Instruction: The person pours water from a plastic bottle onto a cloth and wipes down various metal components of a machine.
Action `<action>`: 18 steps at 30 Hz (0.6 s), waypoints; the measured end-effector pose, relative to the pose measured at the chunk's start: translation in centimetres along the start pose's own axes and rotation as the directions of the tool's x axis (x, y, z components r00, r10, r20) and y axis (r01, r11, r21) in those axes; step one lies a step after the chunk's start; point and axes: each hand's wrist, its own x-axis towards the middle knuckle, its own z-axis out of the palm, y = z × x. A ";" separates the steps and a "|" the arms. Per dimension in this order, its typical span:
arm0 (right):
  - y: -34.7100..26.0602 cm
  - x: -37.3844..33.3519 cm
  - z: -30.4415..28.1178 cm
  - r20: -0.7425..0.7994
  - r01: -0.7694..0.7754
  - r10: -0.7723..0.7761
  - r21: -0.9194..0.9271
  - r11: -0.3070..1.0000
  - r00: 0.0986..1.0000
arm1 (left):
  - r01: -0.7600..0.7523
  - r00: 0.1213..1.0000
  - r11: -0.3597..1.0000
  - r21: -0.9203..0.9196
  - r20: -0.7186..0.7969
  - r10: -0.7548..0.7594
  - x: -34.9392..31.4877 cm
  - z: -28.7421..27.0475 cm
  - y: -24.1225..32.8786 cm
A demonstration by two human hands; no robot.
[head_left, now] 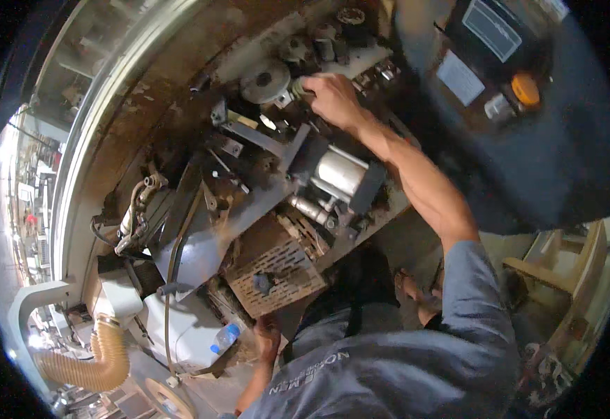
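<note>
My right arm stretches across the workbench to its far side. There my right hand (334, 101) closes its fingers at a small greenish round piece (298, 87), whose kind I cannot make out. Just left of it lies a flat grey disc (266, 82) with a centre hole. Low down, my left hand (268, 336) hangs by the front edge of a slotted tan plate (277, 279); its fingers are too dark to read. A dark crumpled lump (263, 283) rests on that plate. Between my hands stands a machine with a silver cylinder (340, 172).
A clear bottle with a blue cap (226, 338) lies left of my left hand. Further left are a jointed metal arm (137, 209) and a ribbed yellowish hose (102, 356). An orange-lidded jar (525, 89) stands on the dark surface at right; wooden shelving (563, 265) is below.
</note>
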 end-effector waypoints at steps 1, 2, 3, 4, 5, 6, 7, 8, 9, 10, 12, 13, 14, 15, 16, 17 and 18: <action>-0.3 -0.2 0.4 0.017 0.009 -0.008 -0.066 0.998 1.000 | -0.002 0.999 0.998 0.069 0.037 0.000 -1.2 0.1 -0.6; -0.7 -0.5 1.3 -0.047 -0.014 0.009 -0.091 0.996 0.999 | 0.095 0.994 0.990 0.106 0.047 -0.100 -2.1 -0.6 1.1; -0.5 -0.6 1.4 -0.047 -0.010 0.006 -0.090 0.996 0.999 | 0.096 0.994 0.990 0.105 0.044 -0.101 -2.3 -0.3 0.0; -0.3 -0.4 1.5 -0.085 -0.084 0.078 -0.071 0.994 0.993 | 0.164 0.986 0.985 -0.059 0.032 -0.163 -2.4 0.0 -2.0; -0.6 -0.4 2.0 -0.114 -0.157 0.151 -0.041 0.987 0.982 | 0.233 0.972 0.948 -0.217 0.026 -0.233 -3.1 -0.3 -3.4; 0.0 -0.7 1.5 -0.137 -0.112 0.117 0.048 0.993 0.984 | 0.164 0.985 0.977 -0.139 -0.033 -0.171 -2.8 -0.7 -2.5; 0.5 -0.2 1.2 -0.050 -0.160 0.162 0.035 0.986 0.986 | 0.167 0.984 0.976 -0.138 -0.037 -0.173 -2.9 -1.2 -2.5; 1.4 -0.2 0.7 0.061 -0.084 0.083 0.024 0.996 0.995 | 0.153 0.987 0.979 -0.137 -0.024 -0.158 -2.9 -1.7 -2.6; 1.0 0.2 -0.4 0.165 0.002 -0.005 0.020 1.000 0.986 | 0.132 0.991 0.981 -0.142 -0.016 -0.136 -2.8 -1.9 -2.7; 0.7 0.5 -0.2 0.163 0.008 -0.012 0.021 1.000 0.987 | 0.130 0.991 0.981 -0.145 -0.022 -0.134 -3.4 -2.0 -2.7; 0.7 0.7 0.2 0.123 0.002 -0.005 0.023 1.000 0.992 | 0.129 0.966 0.929 -0.346 -0.167 -0.196 -5.0 -1.9 -2.3; 0.9 0.7 0.3 0.129 0.005 -0.007 0.019 1.000 0.992 | 0.133 0.966 0.926 -0.352 -0.163 -0.201 -5.1 -1.8 -2.0; 1.2 0.7 0.5 0.070 -0.017 0.017 0.003 1.000 0.997 | 0.154 0.977 0.948 -0.277 -0.102 -0.189 -5.1 -1.9 -1.7; 1.1 0.7 0.7 0.010 -0.037 0.037 -0.007 0.999 0.999 | 0.170 0.982 0.965 -0.200 -0.043 -0.182 -5.1 -2.2 -1.7; 1.0 0.6 0.8 0.015 -0.030 0.030 -0.011 0.999 0.999 | 0.117 0.993 0.992 -0.043 -0.002 -0.117 -5.0 -2.3 -2.1; 0.7 0.4 0.7 -0.039 -0.060 0.064 0.112 0.992 0.997 | 0.115 0.993 0.992 -0.053 -0.001 -0.115 -4.8 -2.2 -3.0; 0.3 0.2 0.4 -0.088 -0.082 0.105 0.232 0.969 0.991 | 0.128 0.991 0.991 -0.037 0.035 -0.126 -4.9 -1.8 -4.4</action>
